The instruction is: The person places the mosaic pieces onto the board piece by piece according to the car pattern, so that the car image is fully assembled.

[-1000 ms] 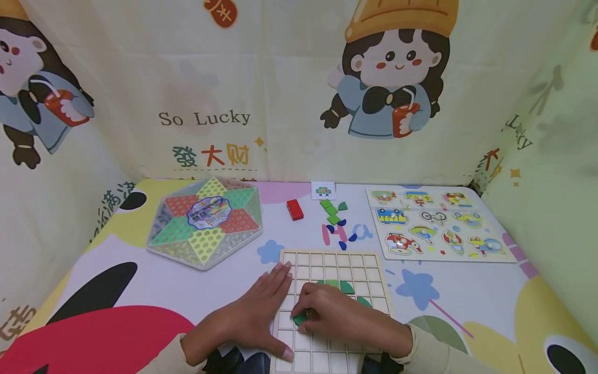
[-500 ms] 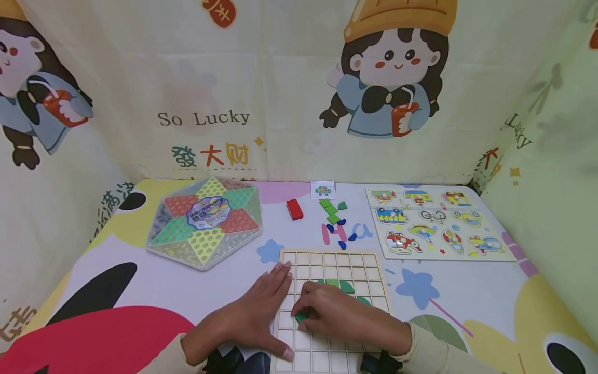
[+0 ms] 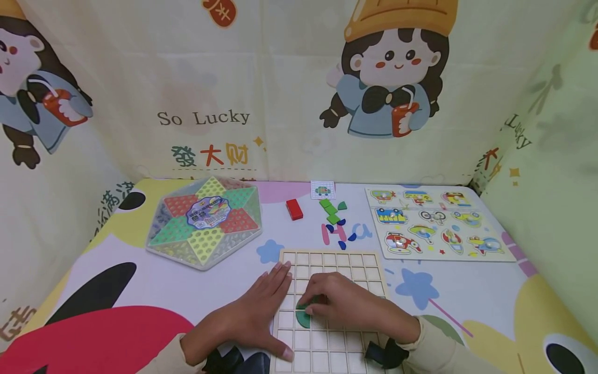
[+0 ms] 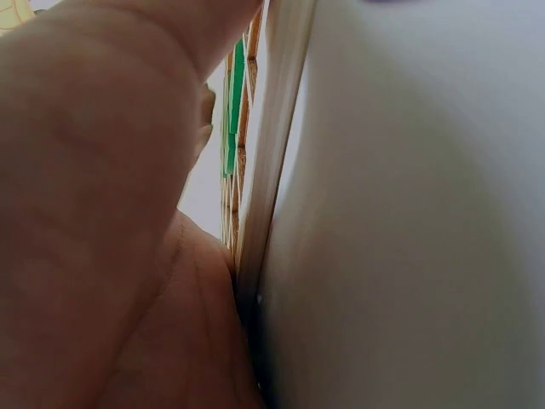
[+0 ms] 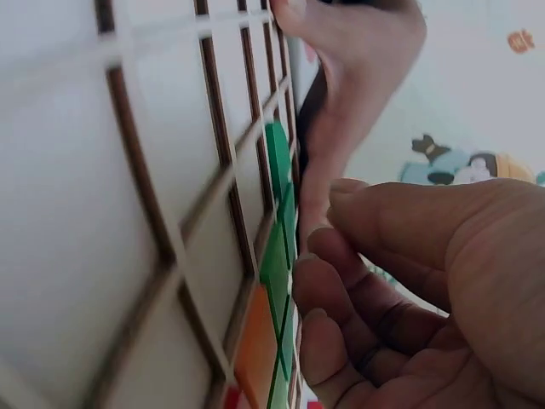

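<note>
The board [image 3: 320,362] lies under both hands, with the left hand [image 3: 258,311] along its left edge, fingers straight, gripping nothing, the right hand [image 3: 337,300] curled, thumb near fingertips, any grip indeterminable, and a green piece [image 3: 303,320] on the board beside the right thumb.

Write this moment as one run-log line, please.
Left hand: rests on grid board | right hand: over green pieces | red block: on table
</note>
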Demonstrator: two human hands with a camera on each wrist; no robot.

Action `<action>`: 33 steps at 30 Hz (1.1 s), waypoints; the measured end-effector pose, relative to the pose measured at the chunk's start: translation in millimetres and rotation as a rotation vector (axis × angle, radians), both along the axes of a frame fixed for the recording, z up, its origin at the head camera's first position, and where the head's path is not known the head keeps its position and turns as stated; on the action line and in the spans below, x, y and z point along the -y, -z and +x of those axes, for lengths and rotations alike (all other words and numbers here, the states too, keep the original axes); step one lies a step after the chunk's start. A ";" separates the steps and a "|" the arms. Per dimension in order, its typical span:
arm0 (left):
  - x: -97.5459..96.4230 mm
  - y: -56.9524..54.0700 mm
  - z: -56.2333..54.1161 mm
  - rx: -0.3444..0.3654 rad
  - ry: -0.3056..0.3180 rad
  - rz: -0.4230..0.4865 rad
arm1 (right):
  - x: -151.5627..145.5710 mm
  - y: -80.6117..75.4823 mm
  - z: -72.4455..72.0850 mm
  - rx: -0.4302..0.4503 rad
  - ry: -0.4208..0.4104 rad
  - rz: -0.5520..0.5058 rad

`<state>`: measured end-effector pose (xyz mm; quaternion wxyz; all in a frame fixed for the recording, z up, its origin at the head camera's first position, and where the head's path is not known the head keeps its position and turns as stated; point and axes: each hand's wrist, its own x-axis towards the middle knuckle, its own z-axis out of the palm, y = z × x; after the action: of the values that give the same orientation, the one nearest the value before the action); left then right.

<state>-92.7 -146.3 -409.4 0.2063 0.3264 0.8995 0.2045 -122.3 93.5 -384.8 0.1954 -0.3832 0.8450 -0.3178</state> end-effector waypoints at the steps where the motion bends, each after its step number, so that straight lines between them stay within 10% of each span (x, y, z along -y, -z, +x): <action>1: -0.4 -0.3 0.0 0.002 -0.002 -0.001 | -1.7 0.6 -2.1 0.006 0.010 -0.017; 11: -2.1 1.1 0.5 0.008 -0.011 -0.008 | -18.0 3.4 -30.2 -0.056 0.139 -0.174; 33: 1.0 2.7 0.6 -0.021 -0.006 0.020 | -42.7 12.3 -112.8 -0.083 0.516 -0.173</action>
<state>-92.1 -147.3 -412.1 0.1930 0.3277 0.9006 0.2105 -235.2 136.2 -397.1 0.0398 -0.1834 0.8916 -0.4120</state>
